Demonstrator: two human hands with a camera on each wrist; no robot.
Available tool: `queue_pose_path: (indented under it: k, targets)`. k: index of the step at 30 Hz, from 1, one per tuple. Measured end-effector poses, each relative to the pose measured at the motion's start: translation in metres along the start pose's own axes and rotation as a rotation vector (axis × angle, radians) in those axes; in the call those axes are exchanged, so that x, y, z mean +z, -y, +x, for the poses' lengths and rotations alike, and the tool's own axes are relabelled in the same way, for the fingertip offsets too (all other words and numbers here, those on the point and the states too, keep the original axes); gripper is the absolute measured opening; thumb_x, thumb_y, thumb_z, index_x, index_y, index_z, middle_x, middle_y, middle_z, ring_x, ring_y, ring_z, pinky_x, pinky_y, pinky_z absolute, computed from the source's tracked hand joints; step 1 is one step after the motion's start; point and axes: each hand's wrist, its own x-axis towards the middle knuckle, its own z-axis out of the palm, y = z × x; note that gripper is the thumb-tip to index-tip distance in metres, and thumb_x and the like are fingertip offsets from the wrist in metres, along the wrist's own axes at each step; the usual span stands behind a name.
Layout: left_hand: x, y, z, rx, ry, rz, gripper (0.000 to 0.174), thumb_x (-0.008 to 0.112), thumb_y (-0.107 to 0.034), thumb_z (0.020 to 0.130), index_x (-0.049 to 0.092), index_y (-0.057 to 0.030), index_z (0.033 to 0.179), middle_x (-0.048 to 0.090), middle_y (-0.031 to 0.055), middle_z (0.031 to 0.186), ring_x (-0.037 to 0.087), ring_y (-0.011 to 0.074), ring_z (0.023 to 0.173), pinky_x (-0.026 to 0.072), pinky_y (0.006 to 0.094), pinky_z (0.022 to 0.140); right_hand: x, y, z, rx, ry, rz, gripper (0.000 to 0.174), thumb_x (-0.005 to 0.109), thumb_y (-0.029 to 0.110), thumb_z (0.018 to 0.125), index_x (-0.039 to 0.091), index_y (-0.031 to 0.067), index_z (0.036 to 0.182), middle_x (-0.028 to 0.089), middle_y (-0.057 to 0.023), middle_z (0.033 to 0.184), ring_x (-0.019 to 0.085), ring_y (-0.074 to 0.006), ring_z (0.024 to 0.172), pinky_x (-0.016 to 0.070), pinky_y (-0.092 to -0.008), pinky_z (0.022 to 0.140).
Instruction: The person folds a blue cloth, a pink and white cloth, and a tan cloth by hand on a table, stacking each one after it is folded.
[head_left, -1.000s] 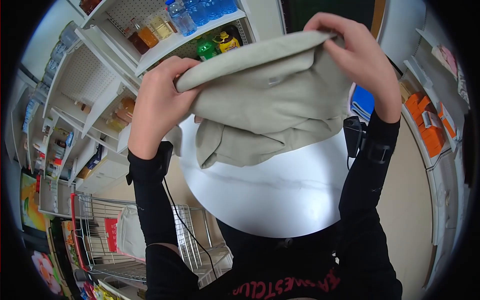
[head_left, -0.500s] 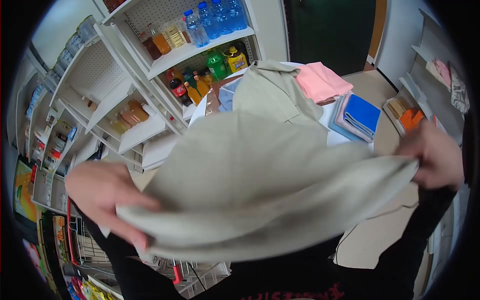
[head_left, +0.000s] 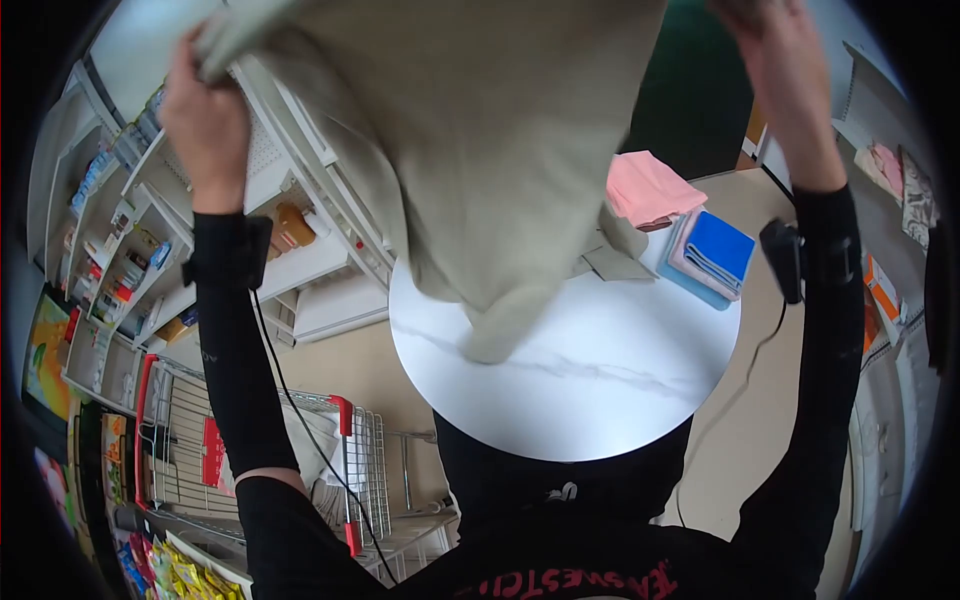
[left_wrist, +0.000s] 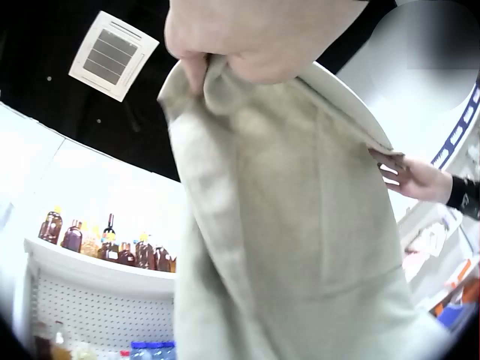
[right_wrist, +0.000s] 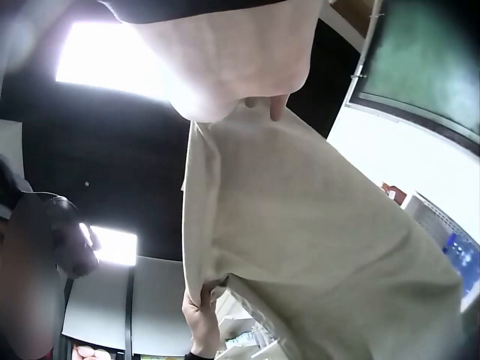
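A grey-green garment (head_left: pixel 500 130), its exact kind unclear from these folds, hangs raised in front of me. My left hand (head_left: pixel 208 125) grips its bunched edge at the upper left of the head view; the left wrist view shows the fingers (left_wrist: pixel 196 73) curled over the cloth. At the upper right, my right hand (head_left: pixel 785 85) is partly cut off by the frame. In the right wrist view that hand (right_wrist: pixel 240 67) pinches the opposite corner. The garment's lower end hangs over the round white table (head_left: pixel 600 400), and a fold of it overlaps the tabletop.
On the table's far right lie a folded pink cloth (head_left: pixel 650 188) and a stack of folded cloths (head_left: pixel 715 250) with blue on top. A shopping cart (head_left: pixel 165 490) stands at the left. Stocked shelves (head_left: pixel 330 300) line the left side; another shelf (head_left: pixel 885 190) stands right.
The garment was held bunched above the table, then swept down toward my body and spread. Both hands have now lifted it high, and its far end has come off the back of the table.
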Motion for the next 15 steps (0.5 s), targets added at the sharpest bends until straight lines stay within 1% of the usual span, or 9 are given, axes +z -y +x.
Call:
queue_pose_path:
  k: [1,2,3,6,9,11,12,13,15]
  targets:
    - [-0.005,-0.002,0.016,0.025,-0.102,-0.036,0.044,0.055,0.008,0.094,0.063,-0.0024,0.137,0.073,0.0237,0.125,0.074,0.0272,0.113,0.0581,0.0386,0.096,0.035,0.037,0.005,-0.193,-0.032,0.197,0.04,0.052,0.017,0.11,0.051,0.0012,0.148,0.063,-0.0147,0.14,0.062,-0.0203,0.129,0.0512,-0.0348,0.11]
    - [-0.01,-0.002,0.027,0.049,-0.205,-0.072,0.039,0.057,0.005,0.099,0.064,-0.0021,0.137,0.072,0.0212,0.13,0.072,0.0234,0.118,0.0569,0.037,0.101,0.046,0.047,0.005,-0.198,-0.031,0.2,0.04,0.052,0.017,0.11,0.051,0.0012,0.148,0.063,-0.0147,0.14,0.062,-0.0203,0.129,0.0512,-0.0348,0.11]
    - [-0.015,-0.003,0.033,0.05,-0.207,-0.071,0.039,0.057,0.005,0.099,0.064,-0.0021,0.137,0.072,0.0212,0.13,0.072,0.0234,0.118,0.0569,0.037,0.101,0.03,0.049,0.007,-0.211,0.068,0.162,0.041,0.054,0.02,0.108,0.053,0.0016,0.146,0.064,-0.0139,0.137,0.062,-0.0202,0.125,0.051,-0.0342,0.107]
    - [-0.032,-0.006,0.04,0.279,-0.308,-0.287,0.039,0.059,0.005,0.099,0.063,0.0001,0.138,0.071,0.0169,0.134,0.069,0.0235,0.122,0.0562,0.0364,0.102,-0.038,0.054,0.005,-0.238,0.354,0.044,0.044,0.06,0.028,0.103,0.06,0.0029,0.14,0.067,-0.0115,0.127,0.064,-0.0198,0.114,0.0505,-0.0325,0.098]
    - [-0.066,-0.022,0.002,0.122,-0.234,-0.222,0.038,0.052,0.004,0.099,0.064,0.0032,0.135,0.07,0.0145,0.136,0.068,0.0258,0.124,0.0531,0.0358,0.108,-0.026,0.098,-0.04,-0.259,0.649,-0.078,0.049,0.066,0.037,0.098,0.066,0.0041,0.134,0.07,-0.0091,0.117,0.066,-0.0195,0.103,0.0499,-0.0308,0.088]
    - [-0.102,-0.023,-0.022,0.086,0.051,-0.355,0.036,0.056,-0.01,0.099,0.067,0.0018,0.132,0.07,0.0147,0.133,0.069,0.0216,0.119,0.0557,0.0345,0.099,0.003,0.127,-0.063,-0.265,0.846,-0.159,0.052,0.07,0.043,0.095,0.07,0.005,0.13,0.072,-0.0075,0.11,0.067,-0.0193,0.096,0.0496,-0.0296,0.082]
    - [-0.125,-0.031,-0.041,-0.153,0.232,-0.357,0.038,0.059,-0.016,0.097,0.068,0.0017,0.13,0.072,0.0136,0.127,0.071,0.0207,0.112,0.056,0.0348,0.092,0.019,0.139,-0.079,-0.262,0.944,-0.197,0.054,0.072,0.046,0.093,0.073,0.0054,0.128,0.073,-0.0067,0.107,0.068,-0.0192,0.092,0.0494,-0.029,0.079]
    - [-0.139,-0.036,-0.054,-0.391,0.415,-0.352,0.042,0.062,-0.022,0.094,0.069,0.0016,0.128,0.075,0.0125,0.121,0.073,0.0199,0.105,0.0564,0.035,0.084,-0.023,0.139,-0.09,-0.259,1.041,-0.233,0.055,0.074,0.049,0.091,0.075,0.0058,0.126,0.074,-0.0059,0.103,0.069,-0.0191,0.088,0.0492,-0.0285,0.075]
    - [-0.148,-0.031,-0.041,0.14,1.151,-0.718,0.042,0.066,-0.021,0.087,0.072,-0.0006,0.123,0.078,0.0117,0.102,0.075,0.0232,0.088,0.0533,0.0368,0.073,-0.264,0.113,-0.122,-0.258,1.234,-0.308,0.059,0.077,0.055,0.088,0.079,0.0067,0.122,0.076,-0.0042,0.096,0.07,-0.0189,0.081,0.0489,-0.0273,0.069]
